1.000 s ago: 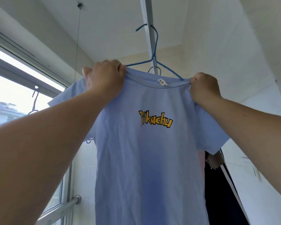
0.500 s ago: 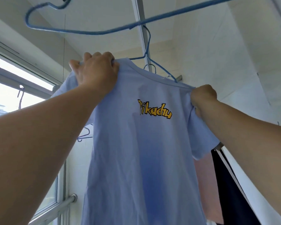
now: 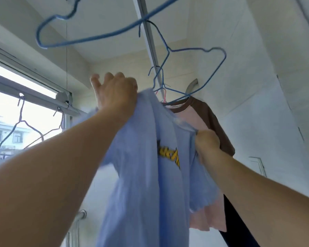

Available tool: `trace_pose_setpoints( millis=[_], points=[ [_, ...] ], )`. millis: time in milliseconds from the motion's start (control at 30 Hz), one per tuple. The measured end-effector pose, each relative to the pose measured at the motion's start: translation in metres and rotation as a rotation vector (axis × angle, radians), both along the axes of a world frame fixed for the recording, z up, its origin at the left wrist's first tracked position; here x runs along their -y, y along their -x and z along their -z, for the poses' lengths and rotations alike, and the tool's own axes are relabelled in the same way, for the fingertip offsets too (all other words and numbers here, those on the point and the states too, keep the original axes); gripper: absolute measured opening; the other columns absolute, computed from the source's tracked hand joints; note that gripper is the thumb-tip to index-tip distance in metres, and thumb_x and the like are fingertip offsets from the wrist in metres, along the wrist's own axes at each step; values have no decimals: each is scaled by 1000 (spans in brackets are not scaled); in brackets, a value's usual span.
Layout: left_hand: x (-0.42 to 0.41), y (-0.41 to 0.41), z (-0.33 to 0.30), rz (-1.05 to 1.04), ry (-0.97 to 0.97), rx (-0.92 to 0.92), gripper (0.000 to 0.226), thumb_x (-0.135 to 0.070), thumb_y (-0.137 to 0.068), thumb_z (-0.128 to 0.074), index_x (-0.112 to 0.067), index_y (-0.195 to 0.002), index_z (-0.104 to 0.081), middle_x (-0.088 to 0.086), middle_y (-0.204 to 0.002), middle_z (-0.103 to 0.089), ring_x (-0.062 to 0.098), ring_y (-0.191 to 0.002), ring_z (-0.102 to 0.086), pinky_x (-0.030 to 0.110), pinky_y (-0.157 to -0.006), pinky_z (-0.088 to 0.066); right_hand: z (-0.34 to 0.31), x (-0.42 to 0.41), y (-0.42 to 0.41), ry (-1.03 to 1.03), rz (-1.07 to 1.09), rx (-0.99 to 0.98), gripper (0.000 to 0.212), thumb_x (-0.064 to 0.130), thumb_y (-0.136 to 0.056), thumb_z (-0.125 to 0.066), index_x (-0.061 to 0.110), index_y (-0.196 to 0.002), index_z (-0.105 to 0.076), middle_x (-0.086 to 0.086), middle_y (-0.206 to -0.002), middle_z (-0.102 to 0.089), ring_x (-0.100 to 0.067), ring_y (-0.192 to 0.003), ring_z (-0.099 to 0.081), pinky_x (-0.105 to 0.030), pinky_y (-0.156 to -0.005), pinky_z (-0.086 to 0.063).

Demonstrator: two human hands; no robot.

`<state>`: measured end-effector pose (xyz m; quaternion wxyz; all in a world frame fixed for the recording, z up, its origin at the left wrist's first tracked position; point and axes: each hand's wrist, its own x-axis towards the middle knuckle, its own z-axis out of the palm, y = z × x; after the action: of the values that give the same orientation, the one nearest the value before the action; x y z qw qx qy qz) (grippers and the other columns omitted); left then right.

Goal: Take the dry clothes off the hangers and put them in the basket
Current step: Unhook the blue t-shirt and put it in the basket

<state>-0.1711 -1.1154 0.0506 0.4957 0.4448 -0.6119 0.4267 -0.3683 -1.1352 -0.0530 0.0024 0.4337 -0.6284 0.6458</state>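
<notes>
Blue shirt (image 3: pixel 141 175), bunched (print half-hidden), bottom cropped

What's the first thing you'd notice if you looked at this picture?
The big light blue T-shirt with yellow letters fills the middle, held up by the left hand at its top and the right hand at its side. Above it, an empty blue hanger hangs from the rail, and a pink and brown shirt hangs just behind.

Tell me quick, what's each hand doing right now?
Left hand: grips the blue shirt.
Right hand: grips the same shirt.
</notes>
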Motion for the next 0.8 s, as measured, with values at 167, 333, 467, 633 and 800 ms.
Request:
trace_pose_setpoints(
  millis=[167,333,467,633,800],
  points=[
    [23,10,29,95,-119,-37,28,-26,-95,-35,-23,-101,-63,4,-101,-65,27,-101,-56,39,-93,-30,21,18,-11,123,-108,-58,29,14,-98,-33,1,-94,-59,-19,-95,-58,-26,-86,-51,-31,-75,-37],
    [30,12,78,344,-454,-139,27,-25,-94,-39,-17,-109,-60,6,-112,-61,28,-104,-55,33,-90,-39,31,14,-37,82,-120,-357,34,17,-99,-32,14,-66,-40,-1,-70,-46,-22,-77,-47,-28,-67,-31],
    [34,8,126,618,-647,-220,21,-27,-92,-45,-16,-100,-61,6,-100,-65,16,-77,-54,26,-69,-41,45,6,-49,91,-132,-491,29,19,-99,-32,9,-90,-57,-2,-83,-55,-22,-82,-51,-30,-69,-36],
    [12,3,191,848,-893,-281,29,-39,-85,-60,-22,-108,-58,-9,-91,-60,10,-85,-57,19,-66,-42,62,-5,-57,146,-101,-538,29,21,-100,-33,10,-106,-60,-1,-89,-57,-17,-83,-50,-28,-72,-39],
    [-1,-12,247,887,-1024,-386,34,-34,-75,-72,-16,-99,-56,0,-91,-62,17,-79,-60,33,-70,-51,83,-17,-63,193,-137,-530,29,19,-100,-35,7,-110,-59,-1,-96,-59,-14,-88,-51,-23,-75,-35]
  ],
)
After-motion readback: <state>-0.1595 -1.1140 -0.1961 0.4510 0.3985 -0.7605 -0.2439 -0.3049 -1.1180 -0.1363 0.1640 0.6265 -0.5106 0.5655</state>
